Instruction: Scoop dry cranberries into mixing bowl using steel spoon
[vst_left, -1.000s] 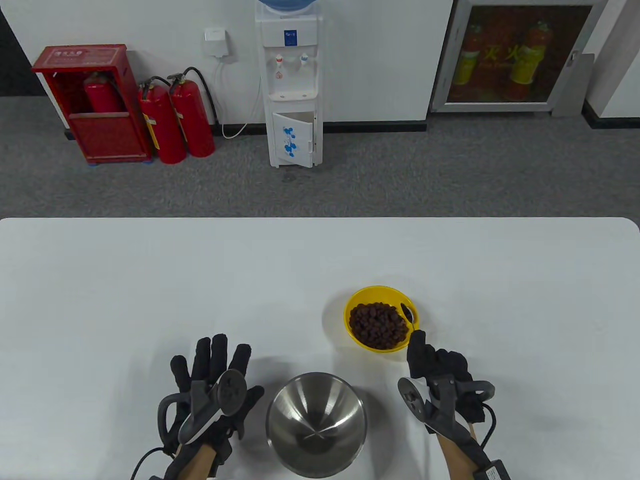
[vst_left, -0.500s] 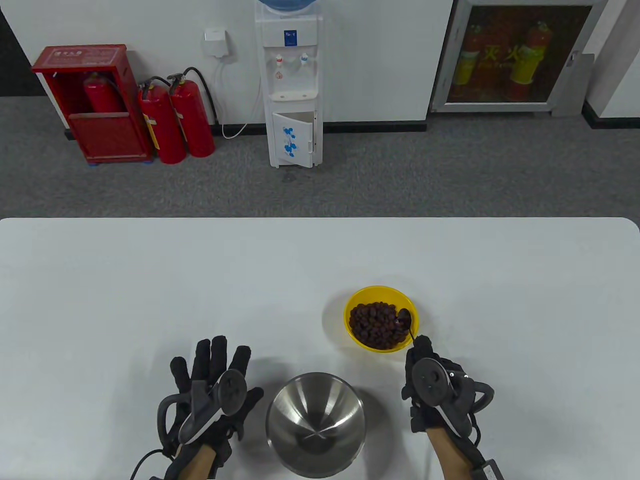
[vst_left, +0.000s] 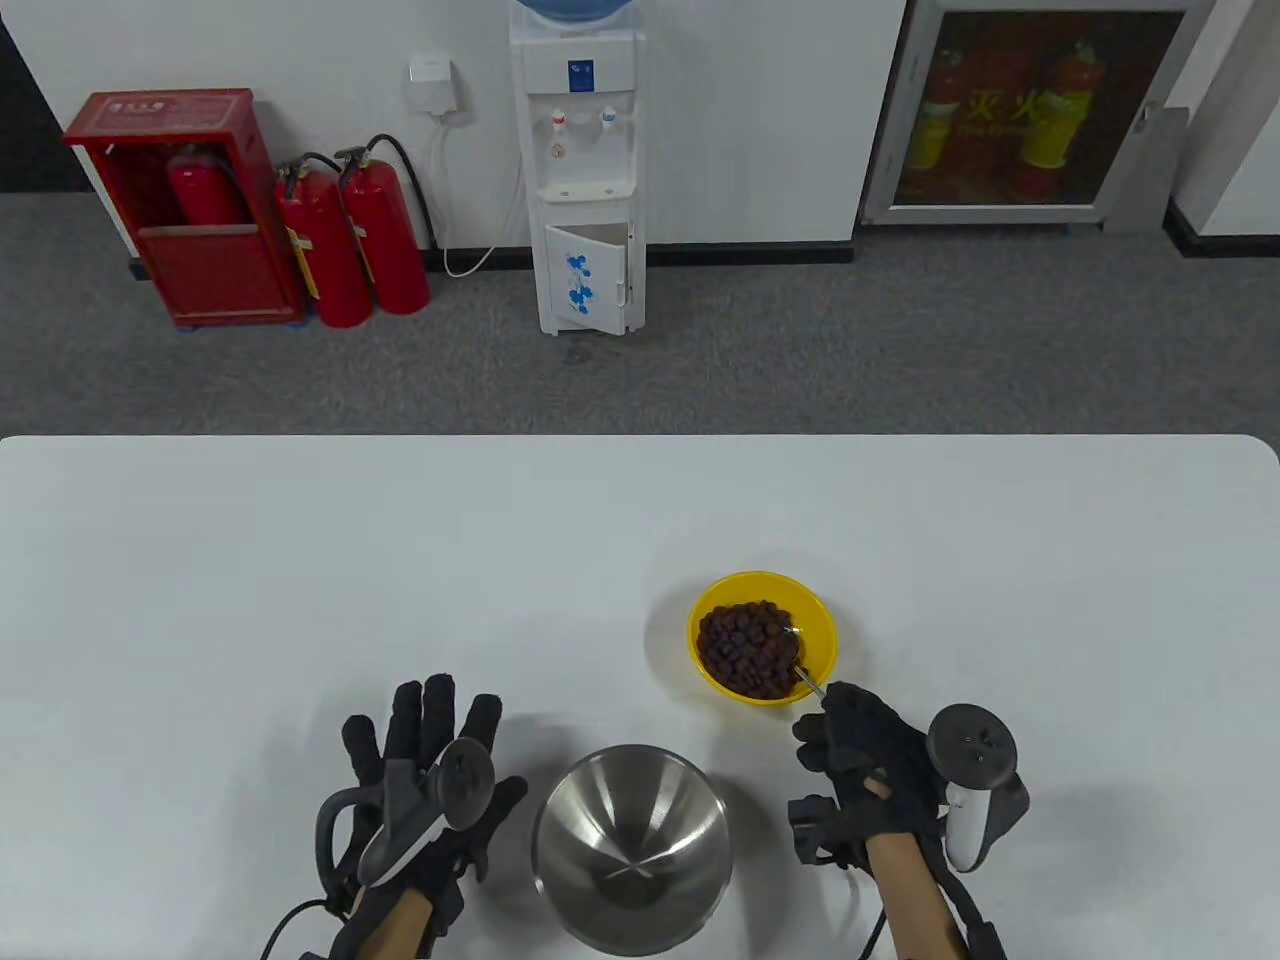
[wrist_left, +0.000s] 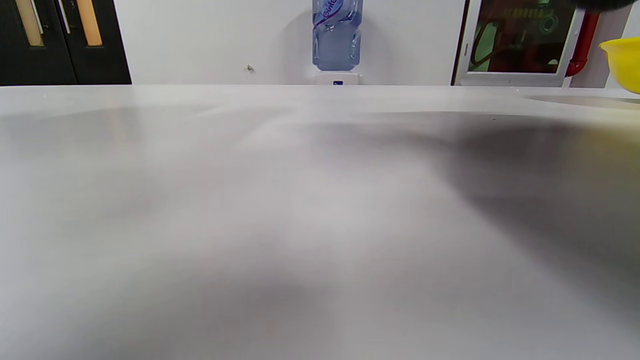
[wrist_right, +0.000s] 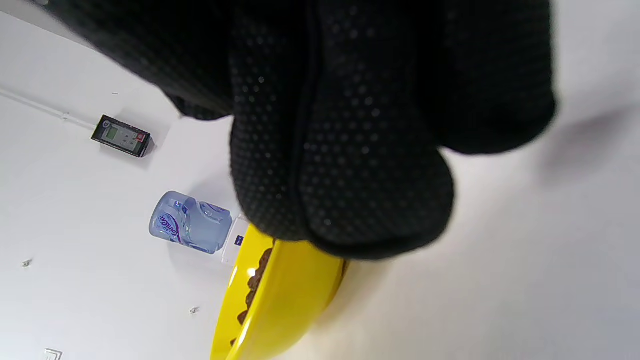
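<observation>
Readable writing is limited: yellow characters "灭火" on the glass of the hose cabinet (vst_left: 1035, 110) at the far wall; the print on the water bottle (wrist_left: 336, 32) and on the red box (vst_left: 180, 205) is too small to read. The room has a white wall, grey carpet, a water dispenser (vst_left: 580, 170) and two floor extinguishers (vst_left: 352, 240). The table (vst_left: 300, 560) is white and matte. The yellow bowl (vst_left: 815, 625) stands right of centre and holds the cranberries (vst_left: 745, 650). The steel bowl (vst_left: 632, 845) sits at the near edge, between the hands. The right hand (vst_left: 865, 765) grips the spoon (vst_left: 803, 675) handle in closed fingers just beside the yellow bowl's near rim; the spoon head lies in the cranberries. The left hand (vst_left: 425, 790) rests flat on the table, fingers spread, beside the steel bowl and apart from it.
</observation>
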